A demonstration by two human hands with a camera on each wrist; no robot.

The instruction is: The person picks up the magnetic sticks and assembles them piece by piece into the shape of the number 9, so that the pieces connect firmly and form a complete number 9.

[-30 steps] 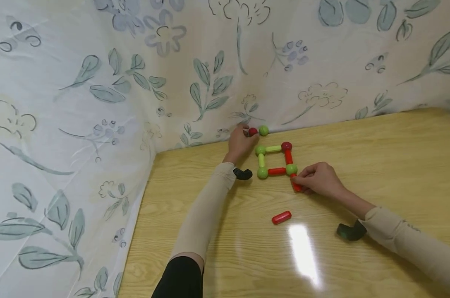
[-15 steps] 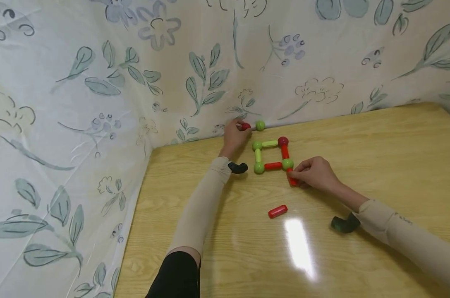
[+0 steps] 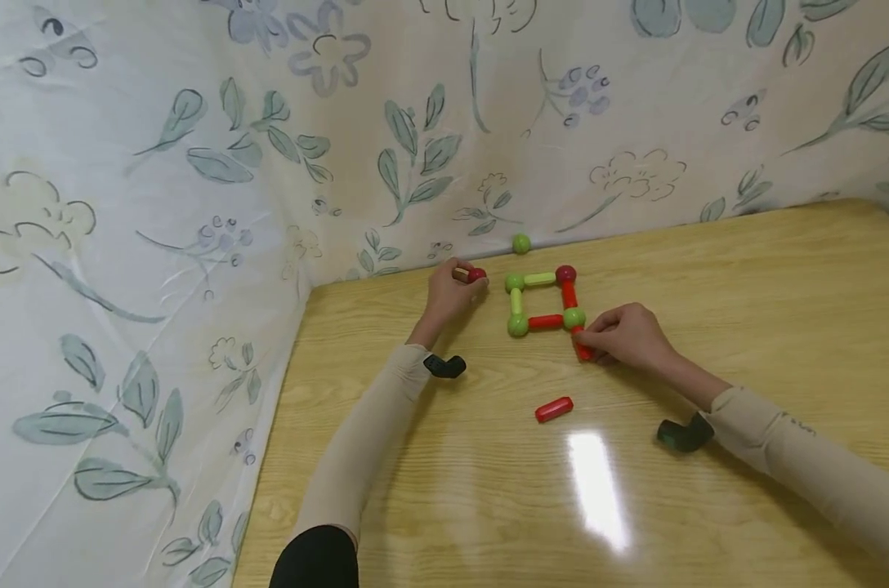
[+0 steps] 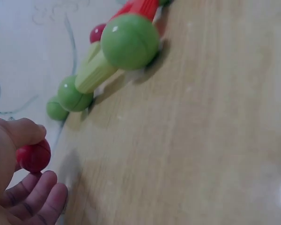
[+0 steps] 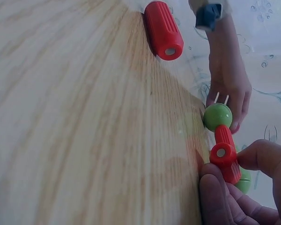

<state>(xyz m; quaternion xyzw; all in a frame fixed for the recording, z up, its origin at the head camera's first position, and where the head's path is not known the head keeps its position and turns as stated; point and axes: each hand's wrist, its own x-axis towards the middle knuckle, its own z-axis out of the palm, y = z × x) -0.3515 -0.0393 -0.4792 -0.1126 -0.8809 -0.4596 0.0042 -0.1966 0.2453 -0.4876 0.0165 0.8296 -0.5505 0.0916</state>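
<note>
My left hand (image 3: 447,296) holds a red ball (image 3: 477,275) between thumb and fingers, left of a square of balls and rods. In the left wrist view that red ball (image 4: 33,155) appears just off the table. The square has a dark red ball (image 3: 565,274) at its far right corner and green balls at the others, joined by yellow-green and red rods. With my right hand (image 3: 631,339) I pinch a red magnetic rod (image 3: 583,353), whose far end meets the near right green ball (image 3: 574,317). The right wrist view shows a silvery disc on the rod's near end.
A loose red rod (image 3: 554,409) lies on the wooden table (image 3: 489,474), nearer to me than the square. One green ball (image 3: 521,243) sits at the back edge against the floral cloth (image 3: 415,122). Dark curved pieces (image 3: 685,434) hang at both wrists.
My left hand has drawn the red ball away from the green ball at the back, to the left and nearer. The right hand keeps its hold on the rod beside the square.
</note>
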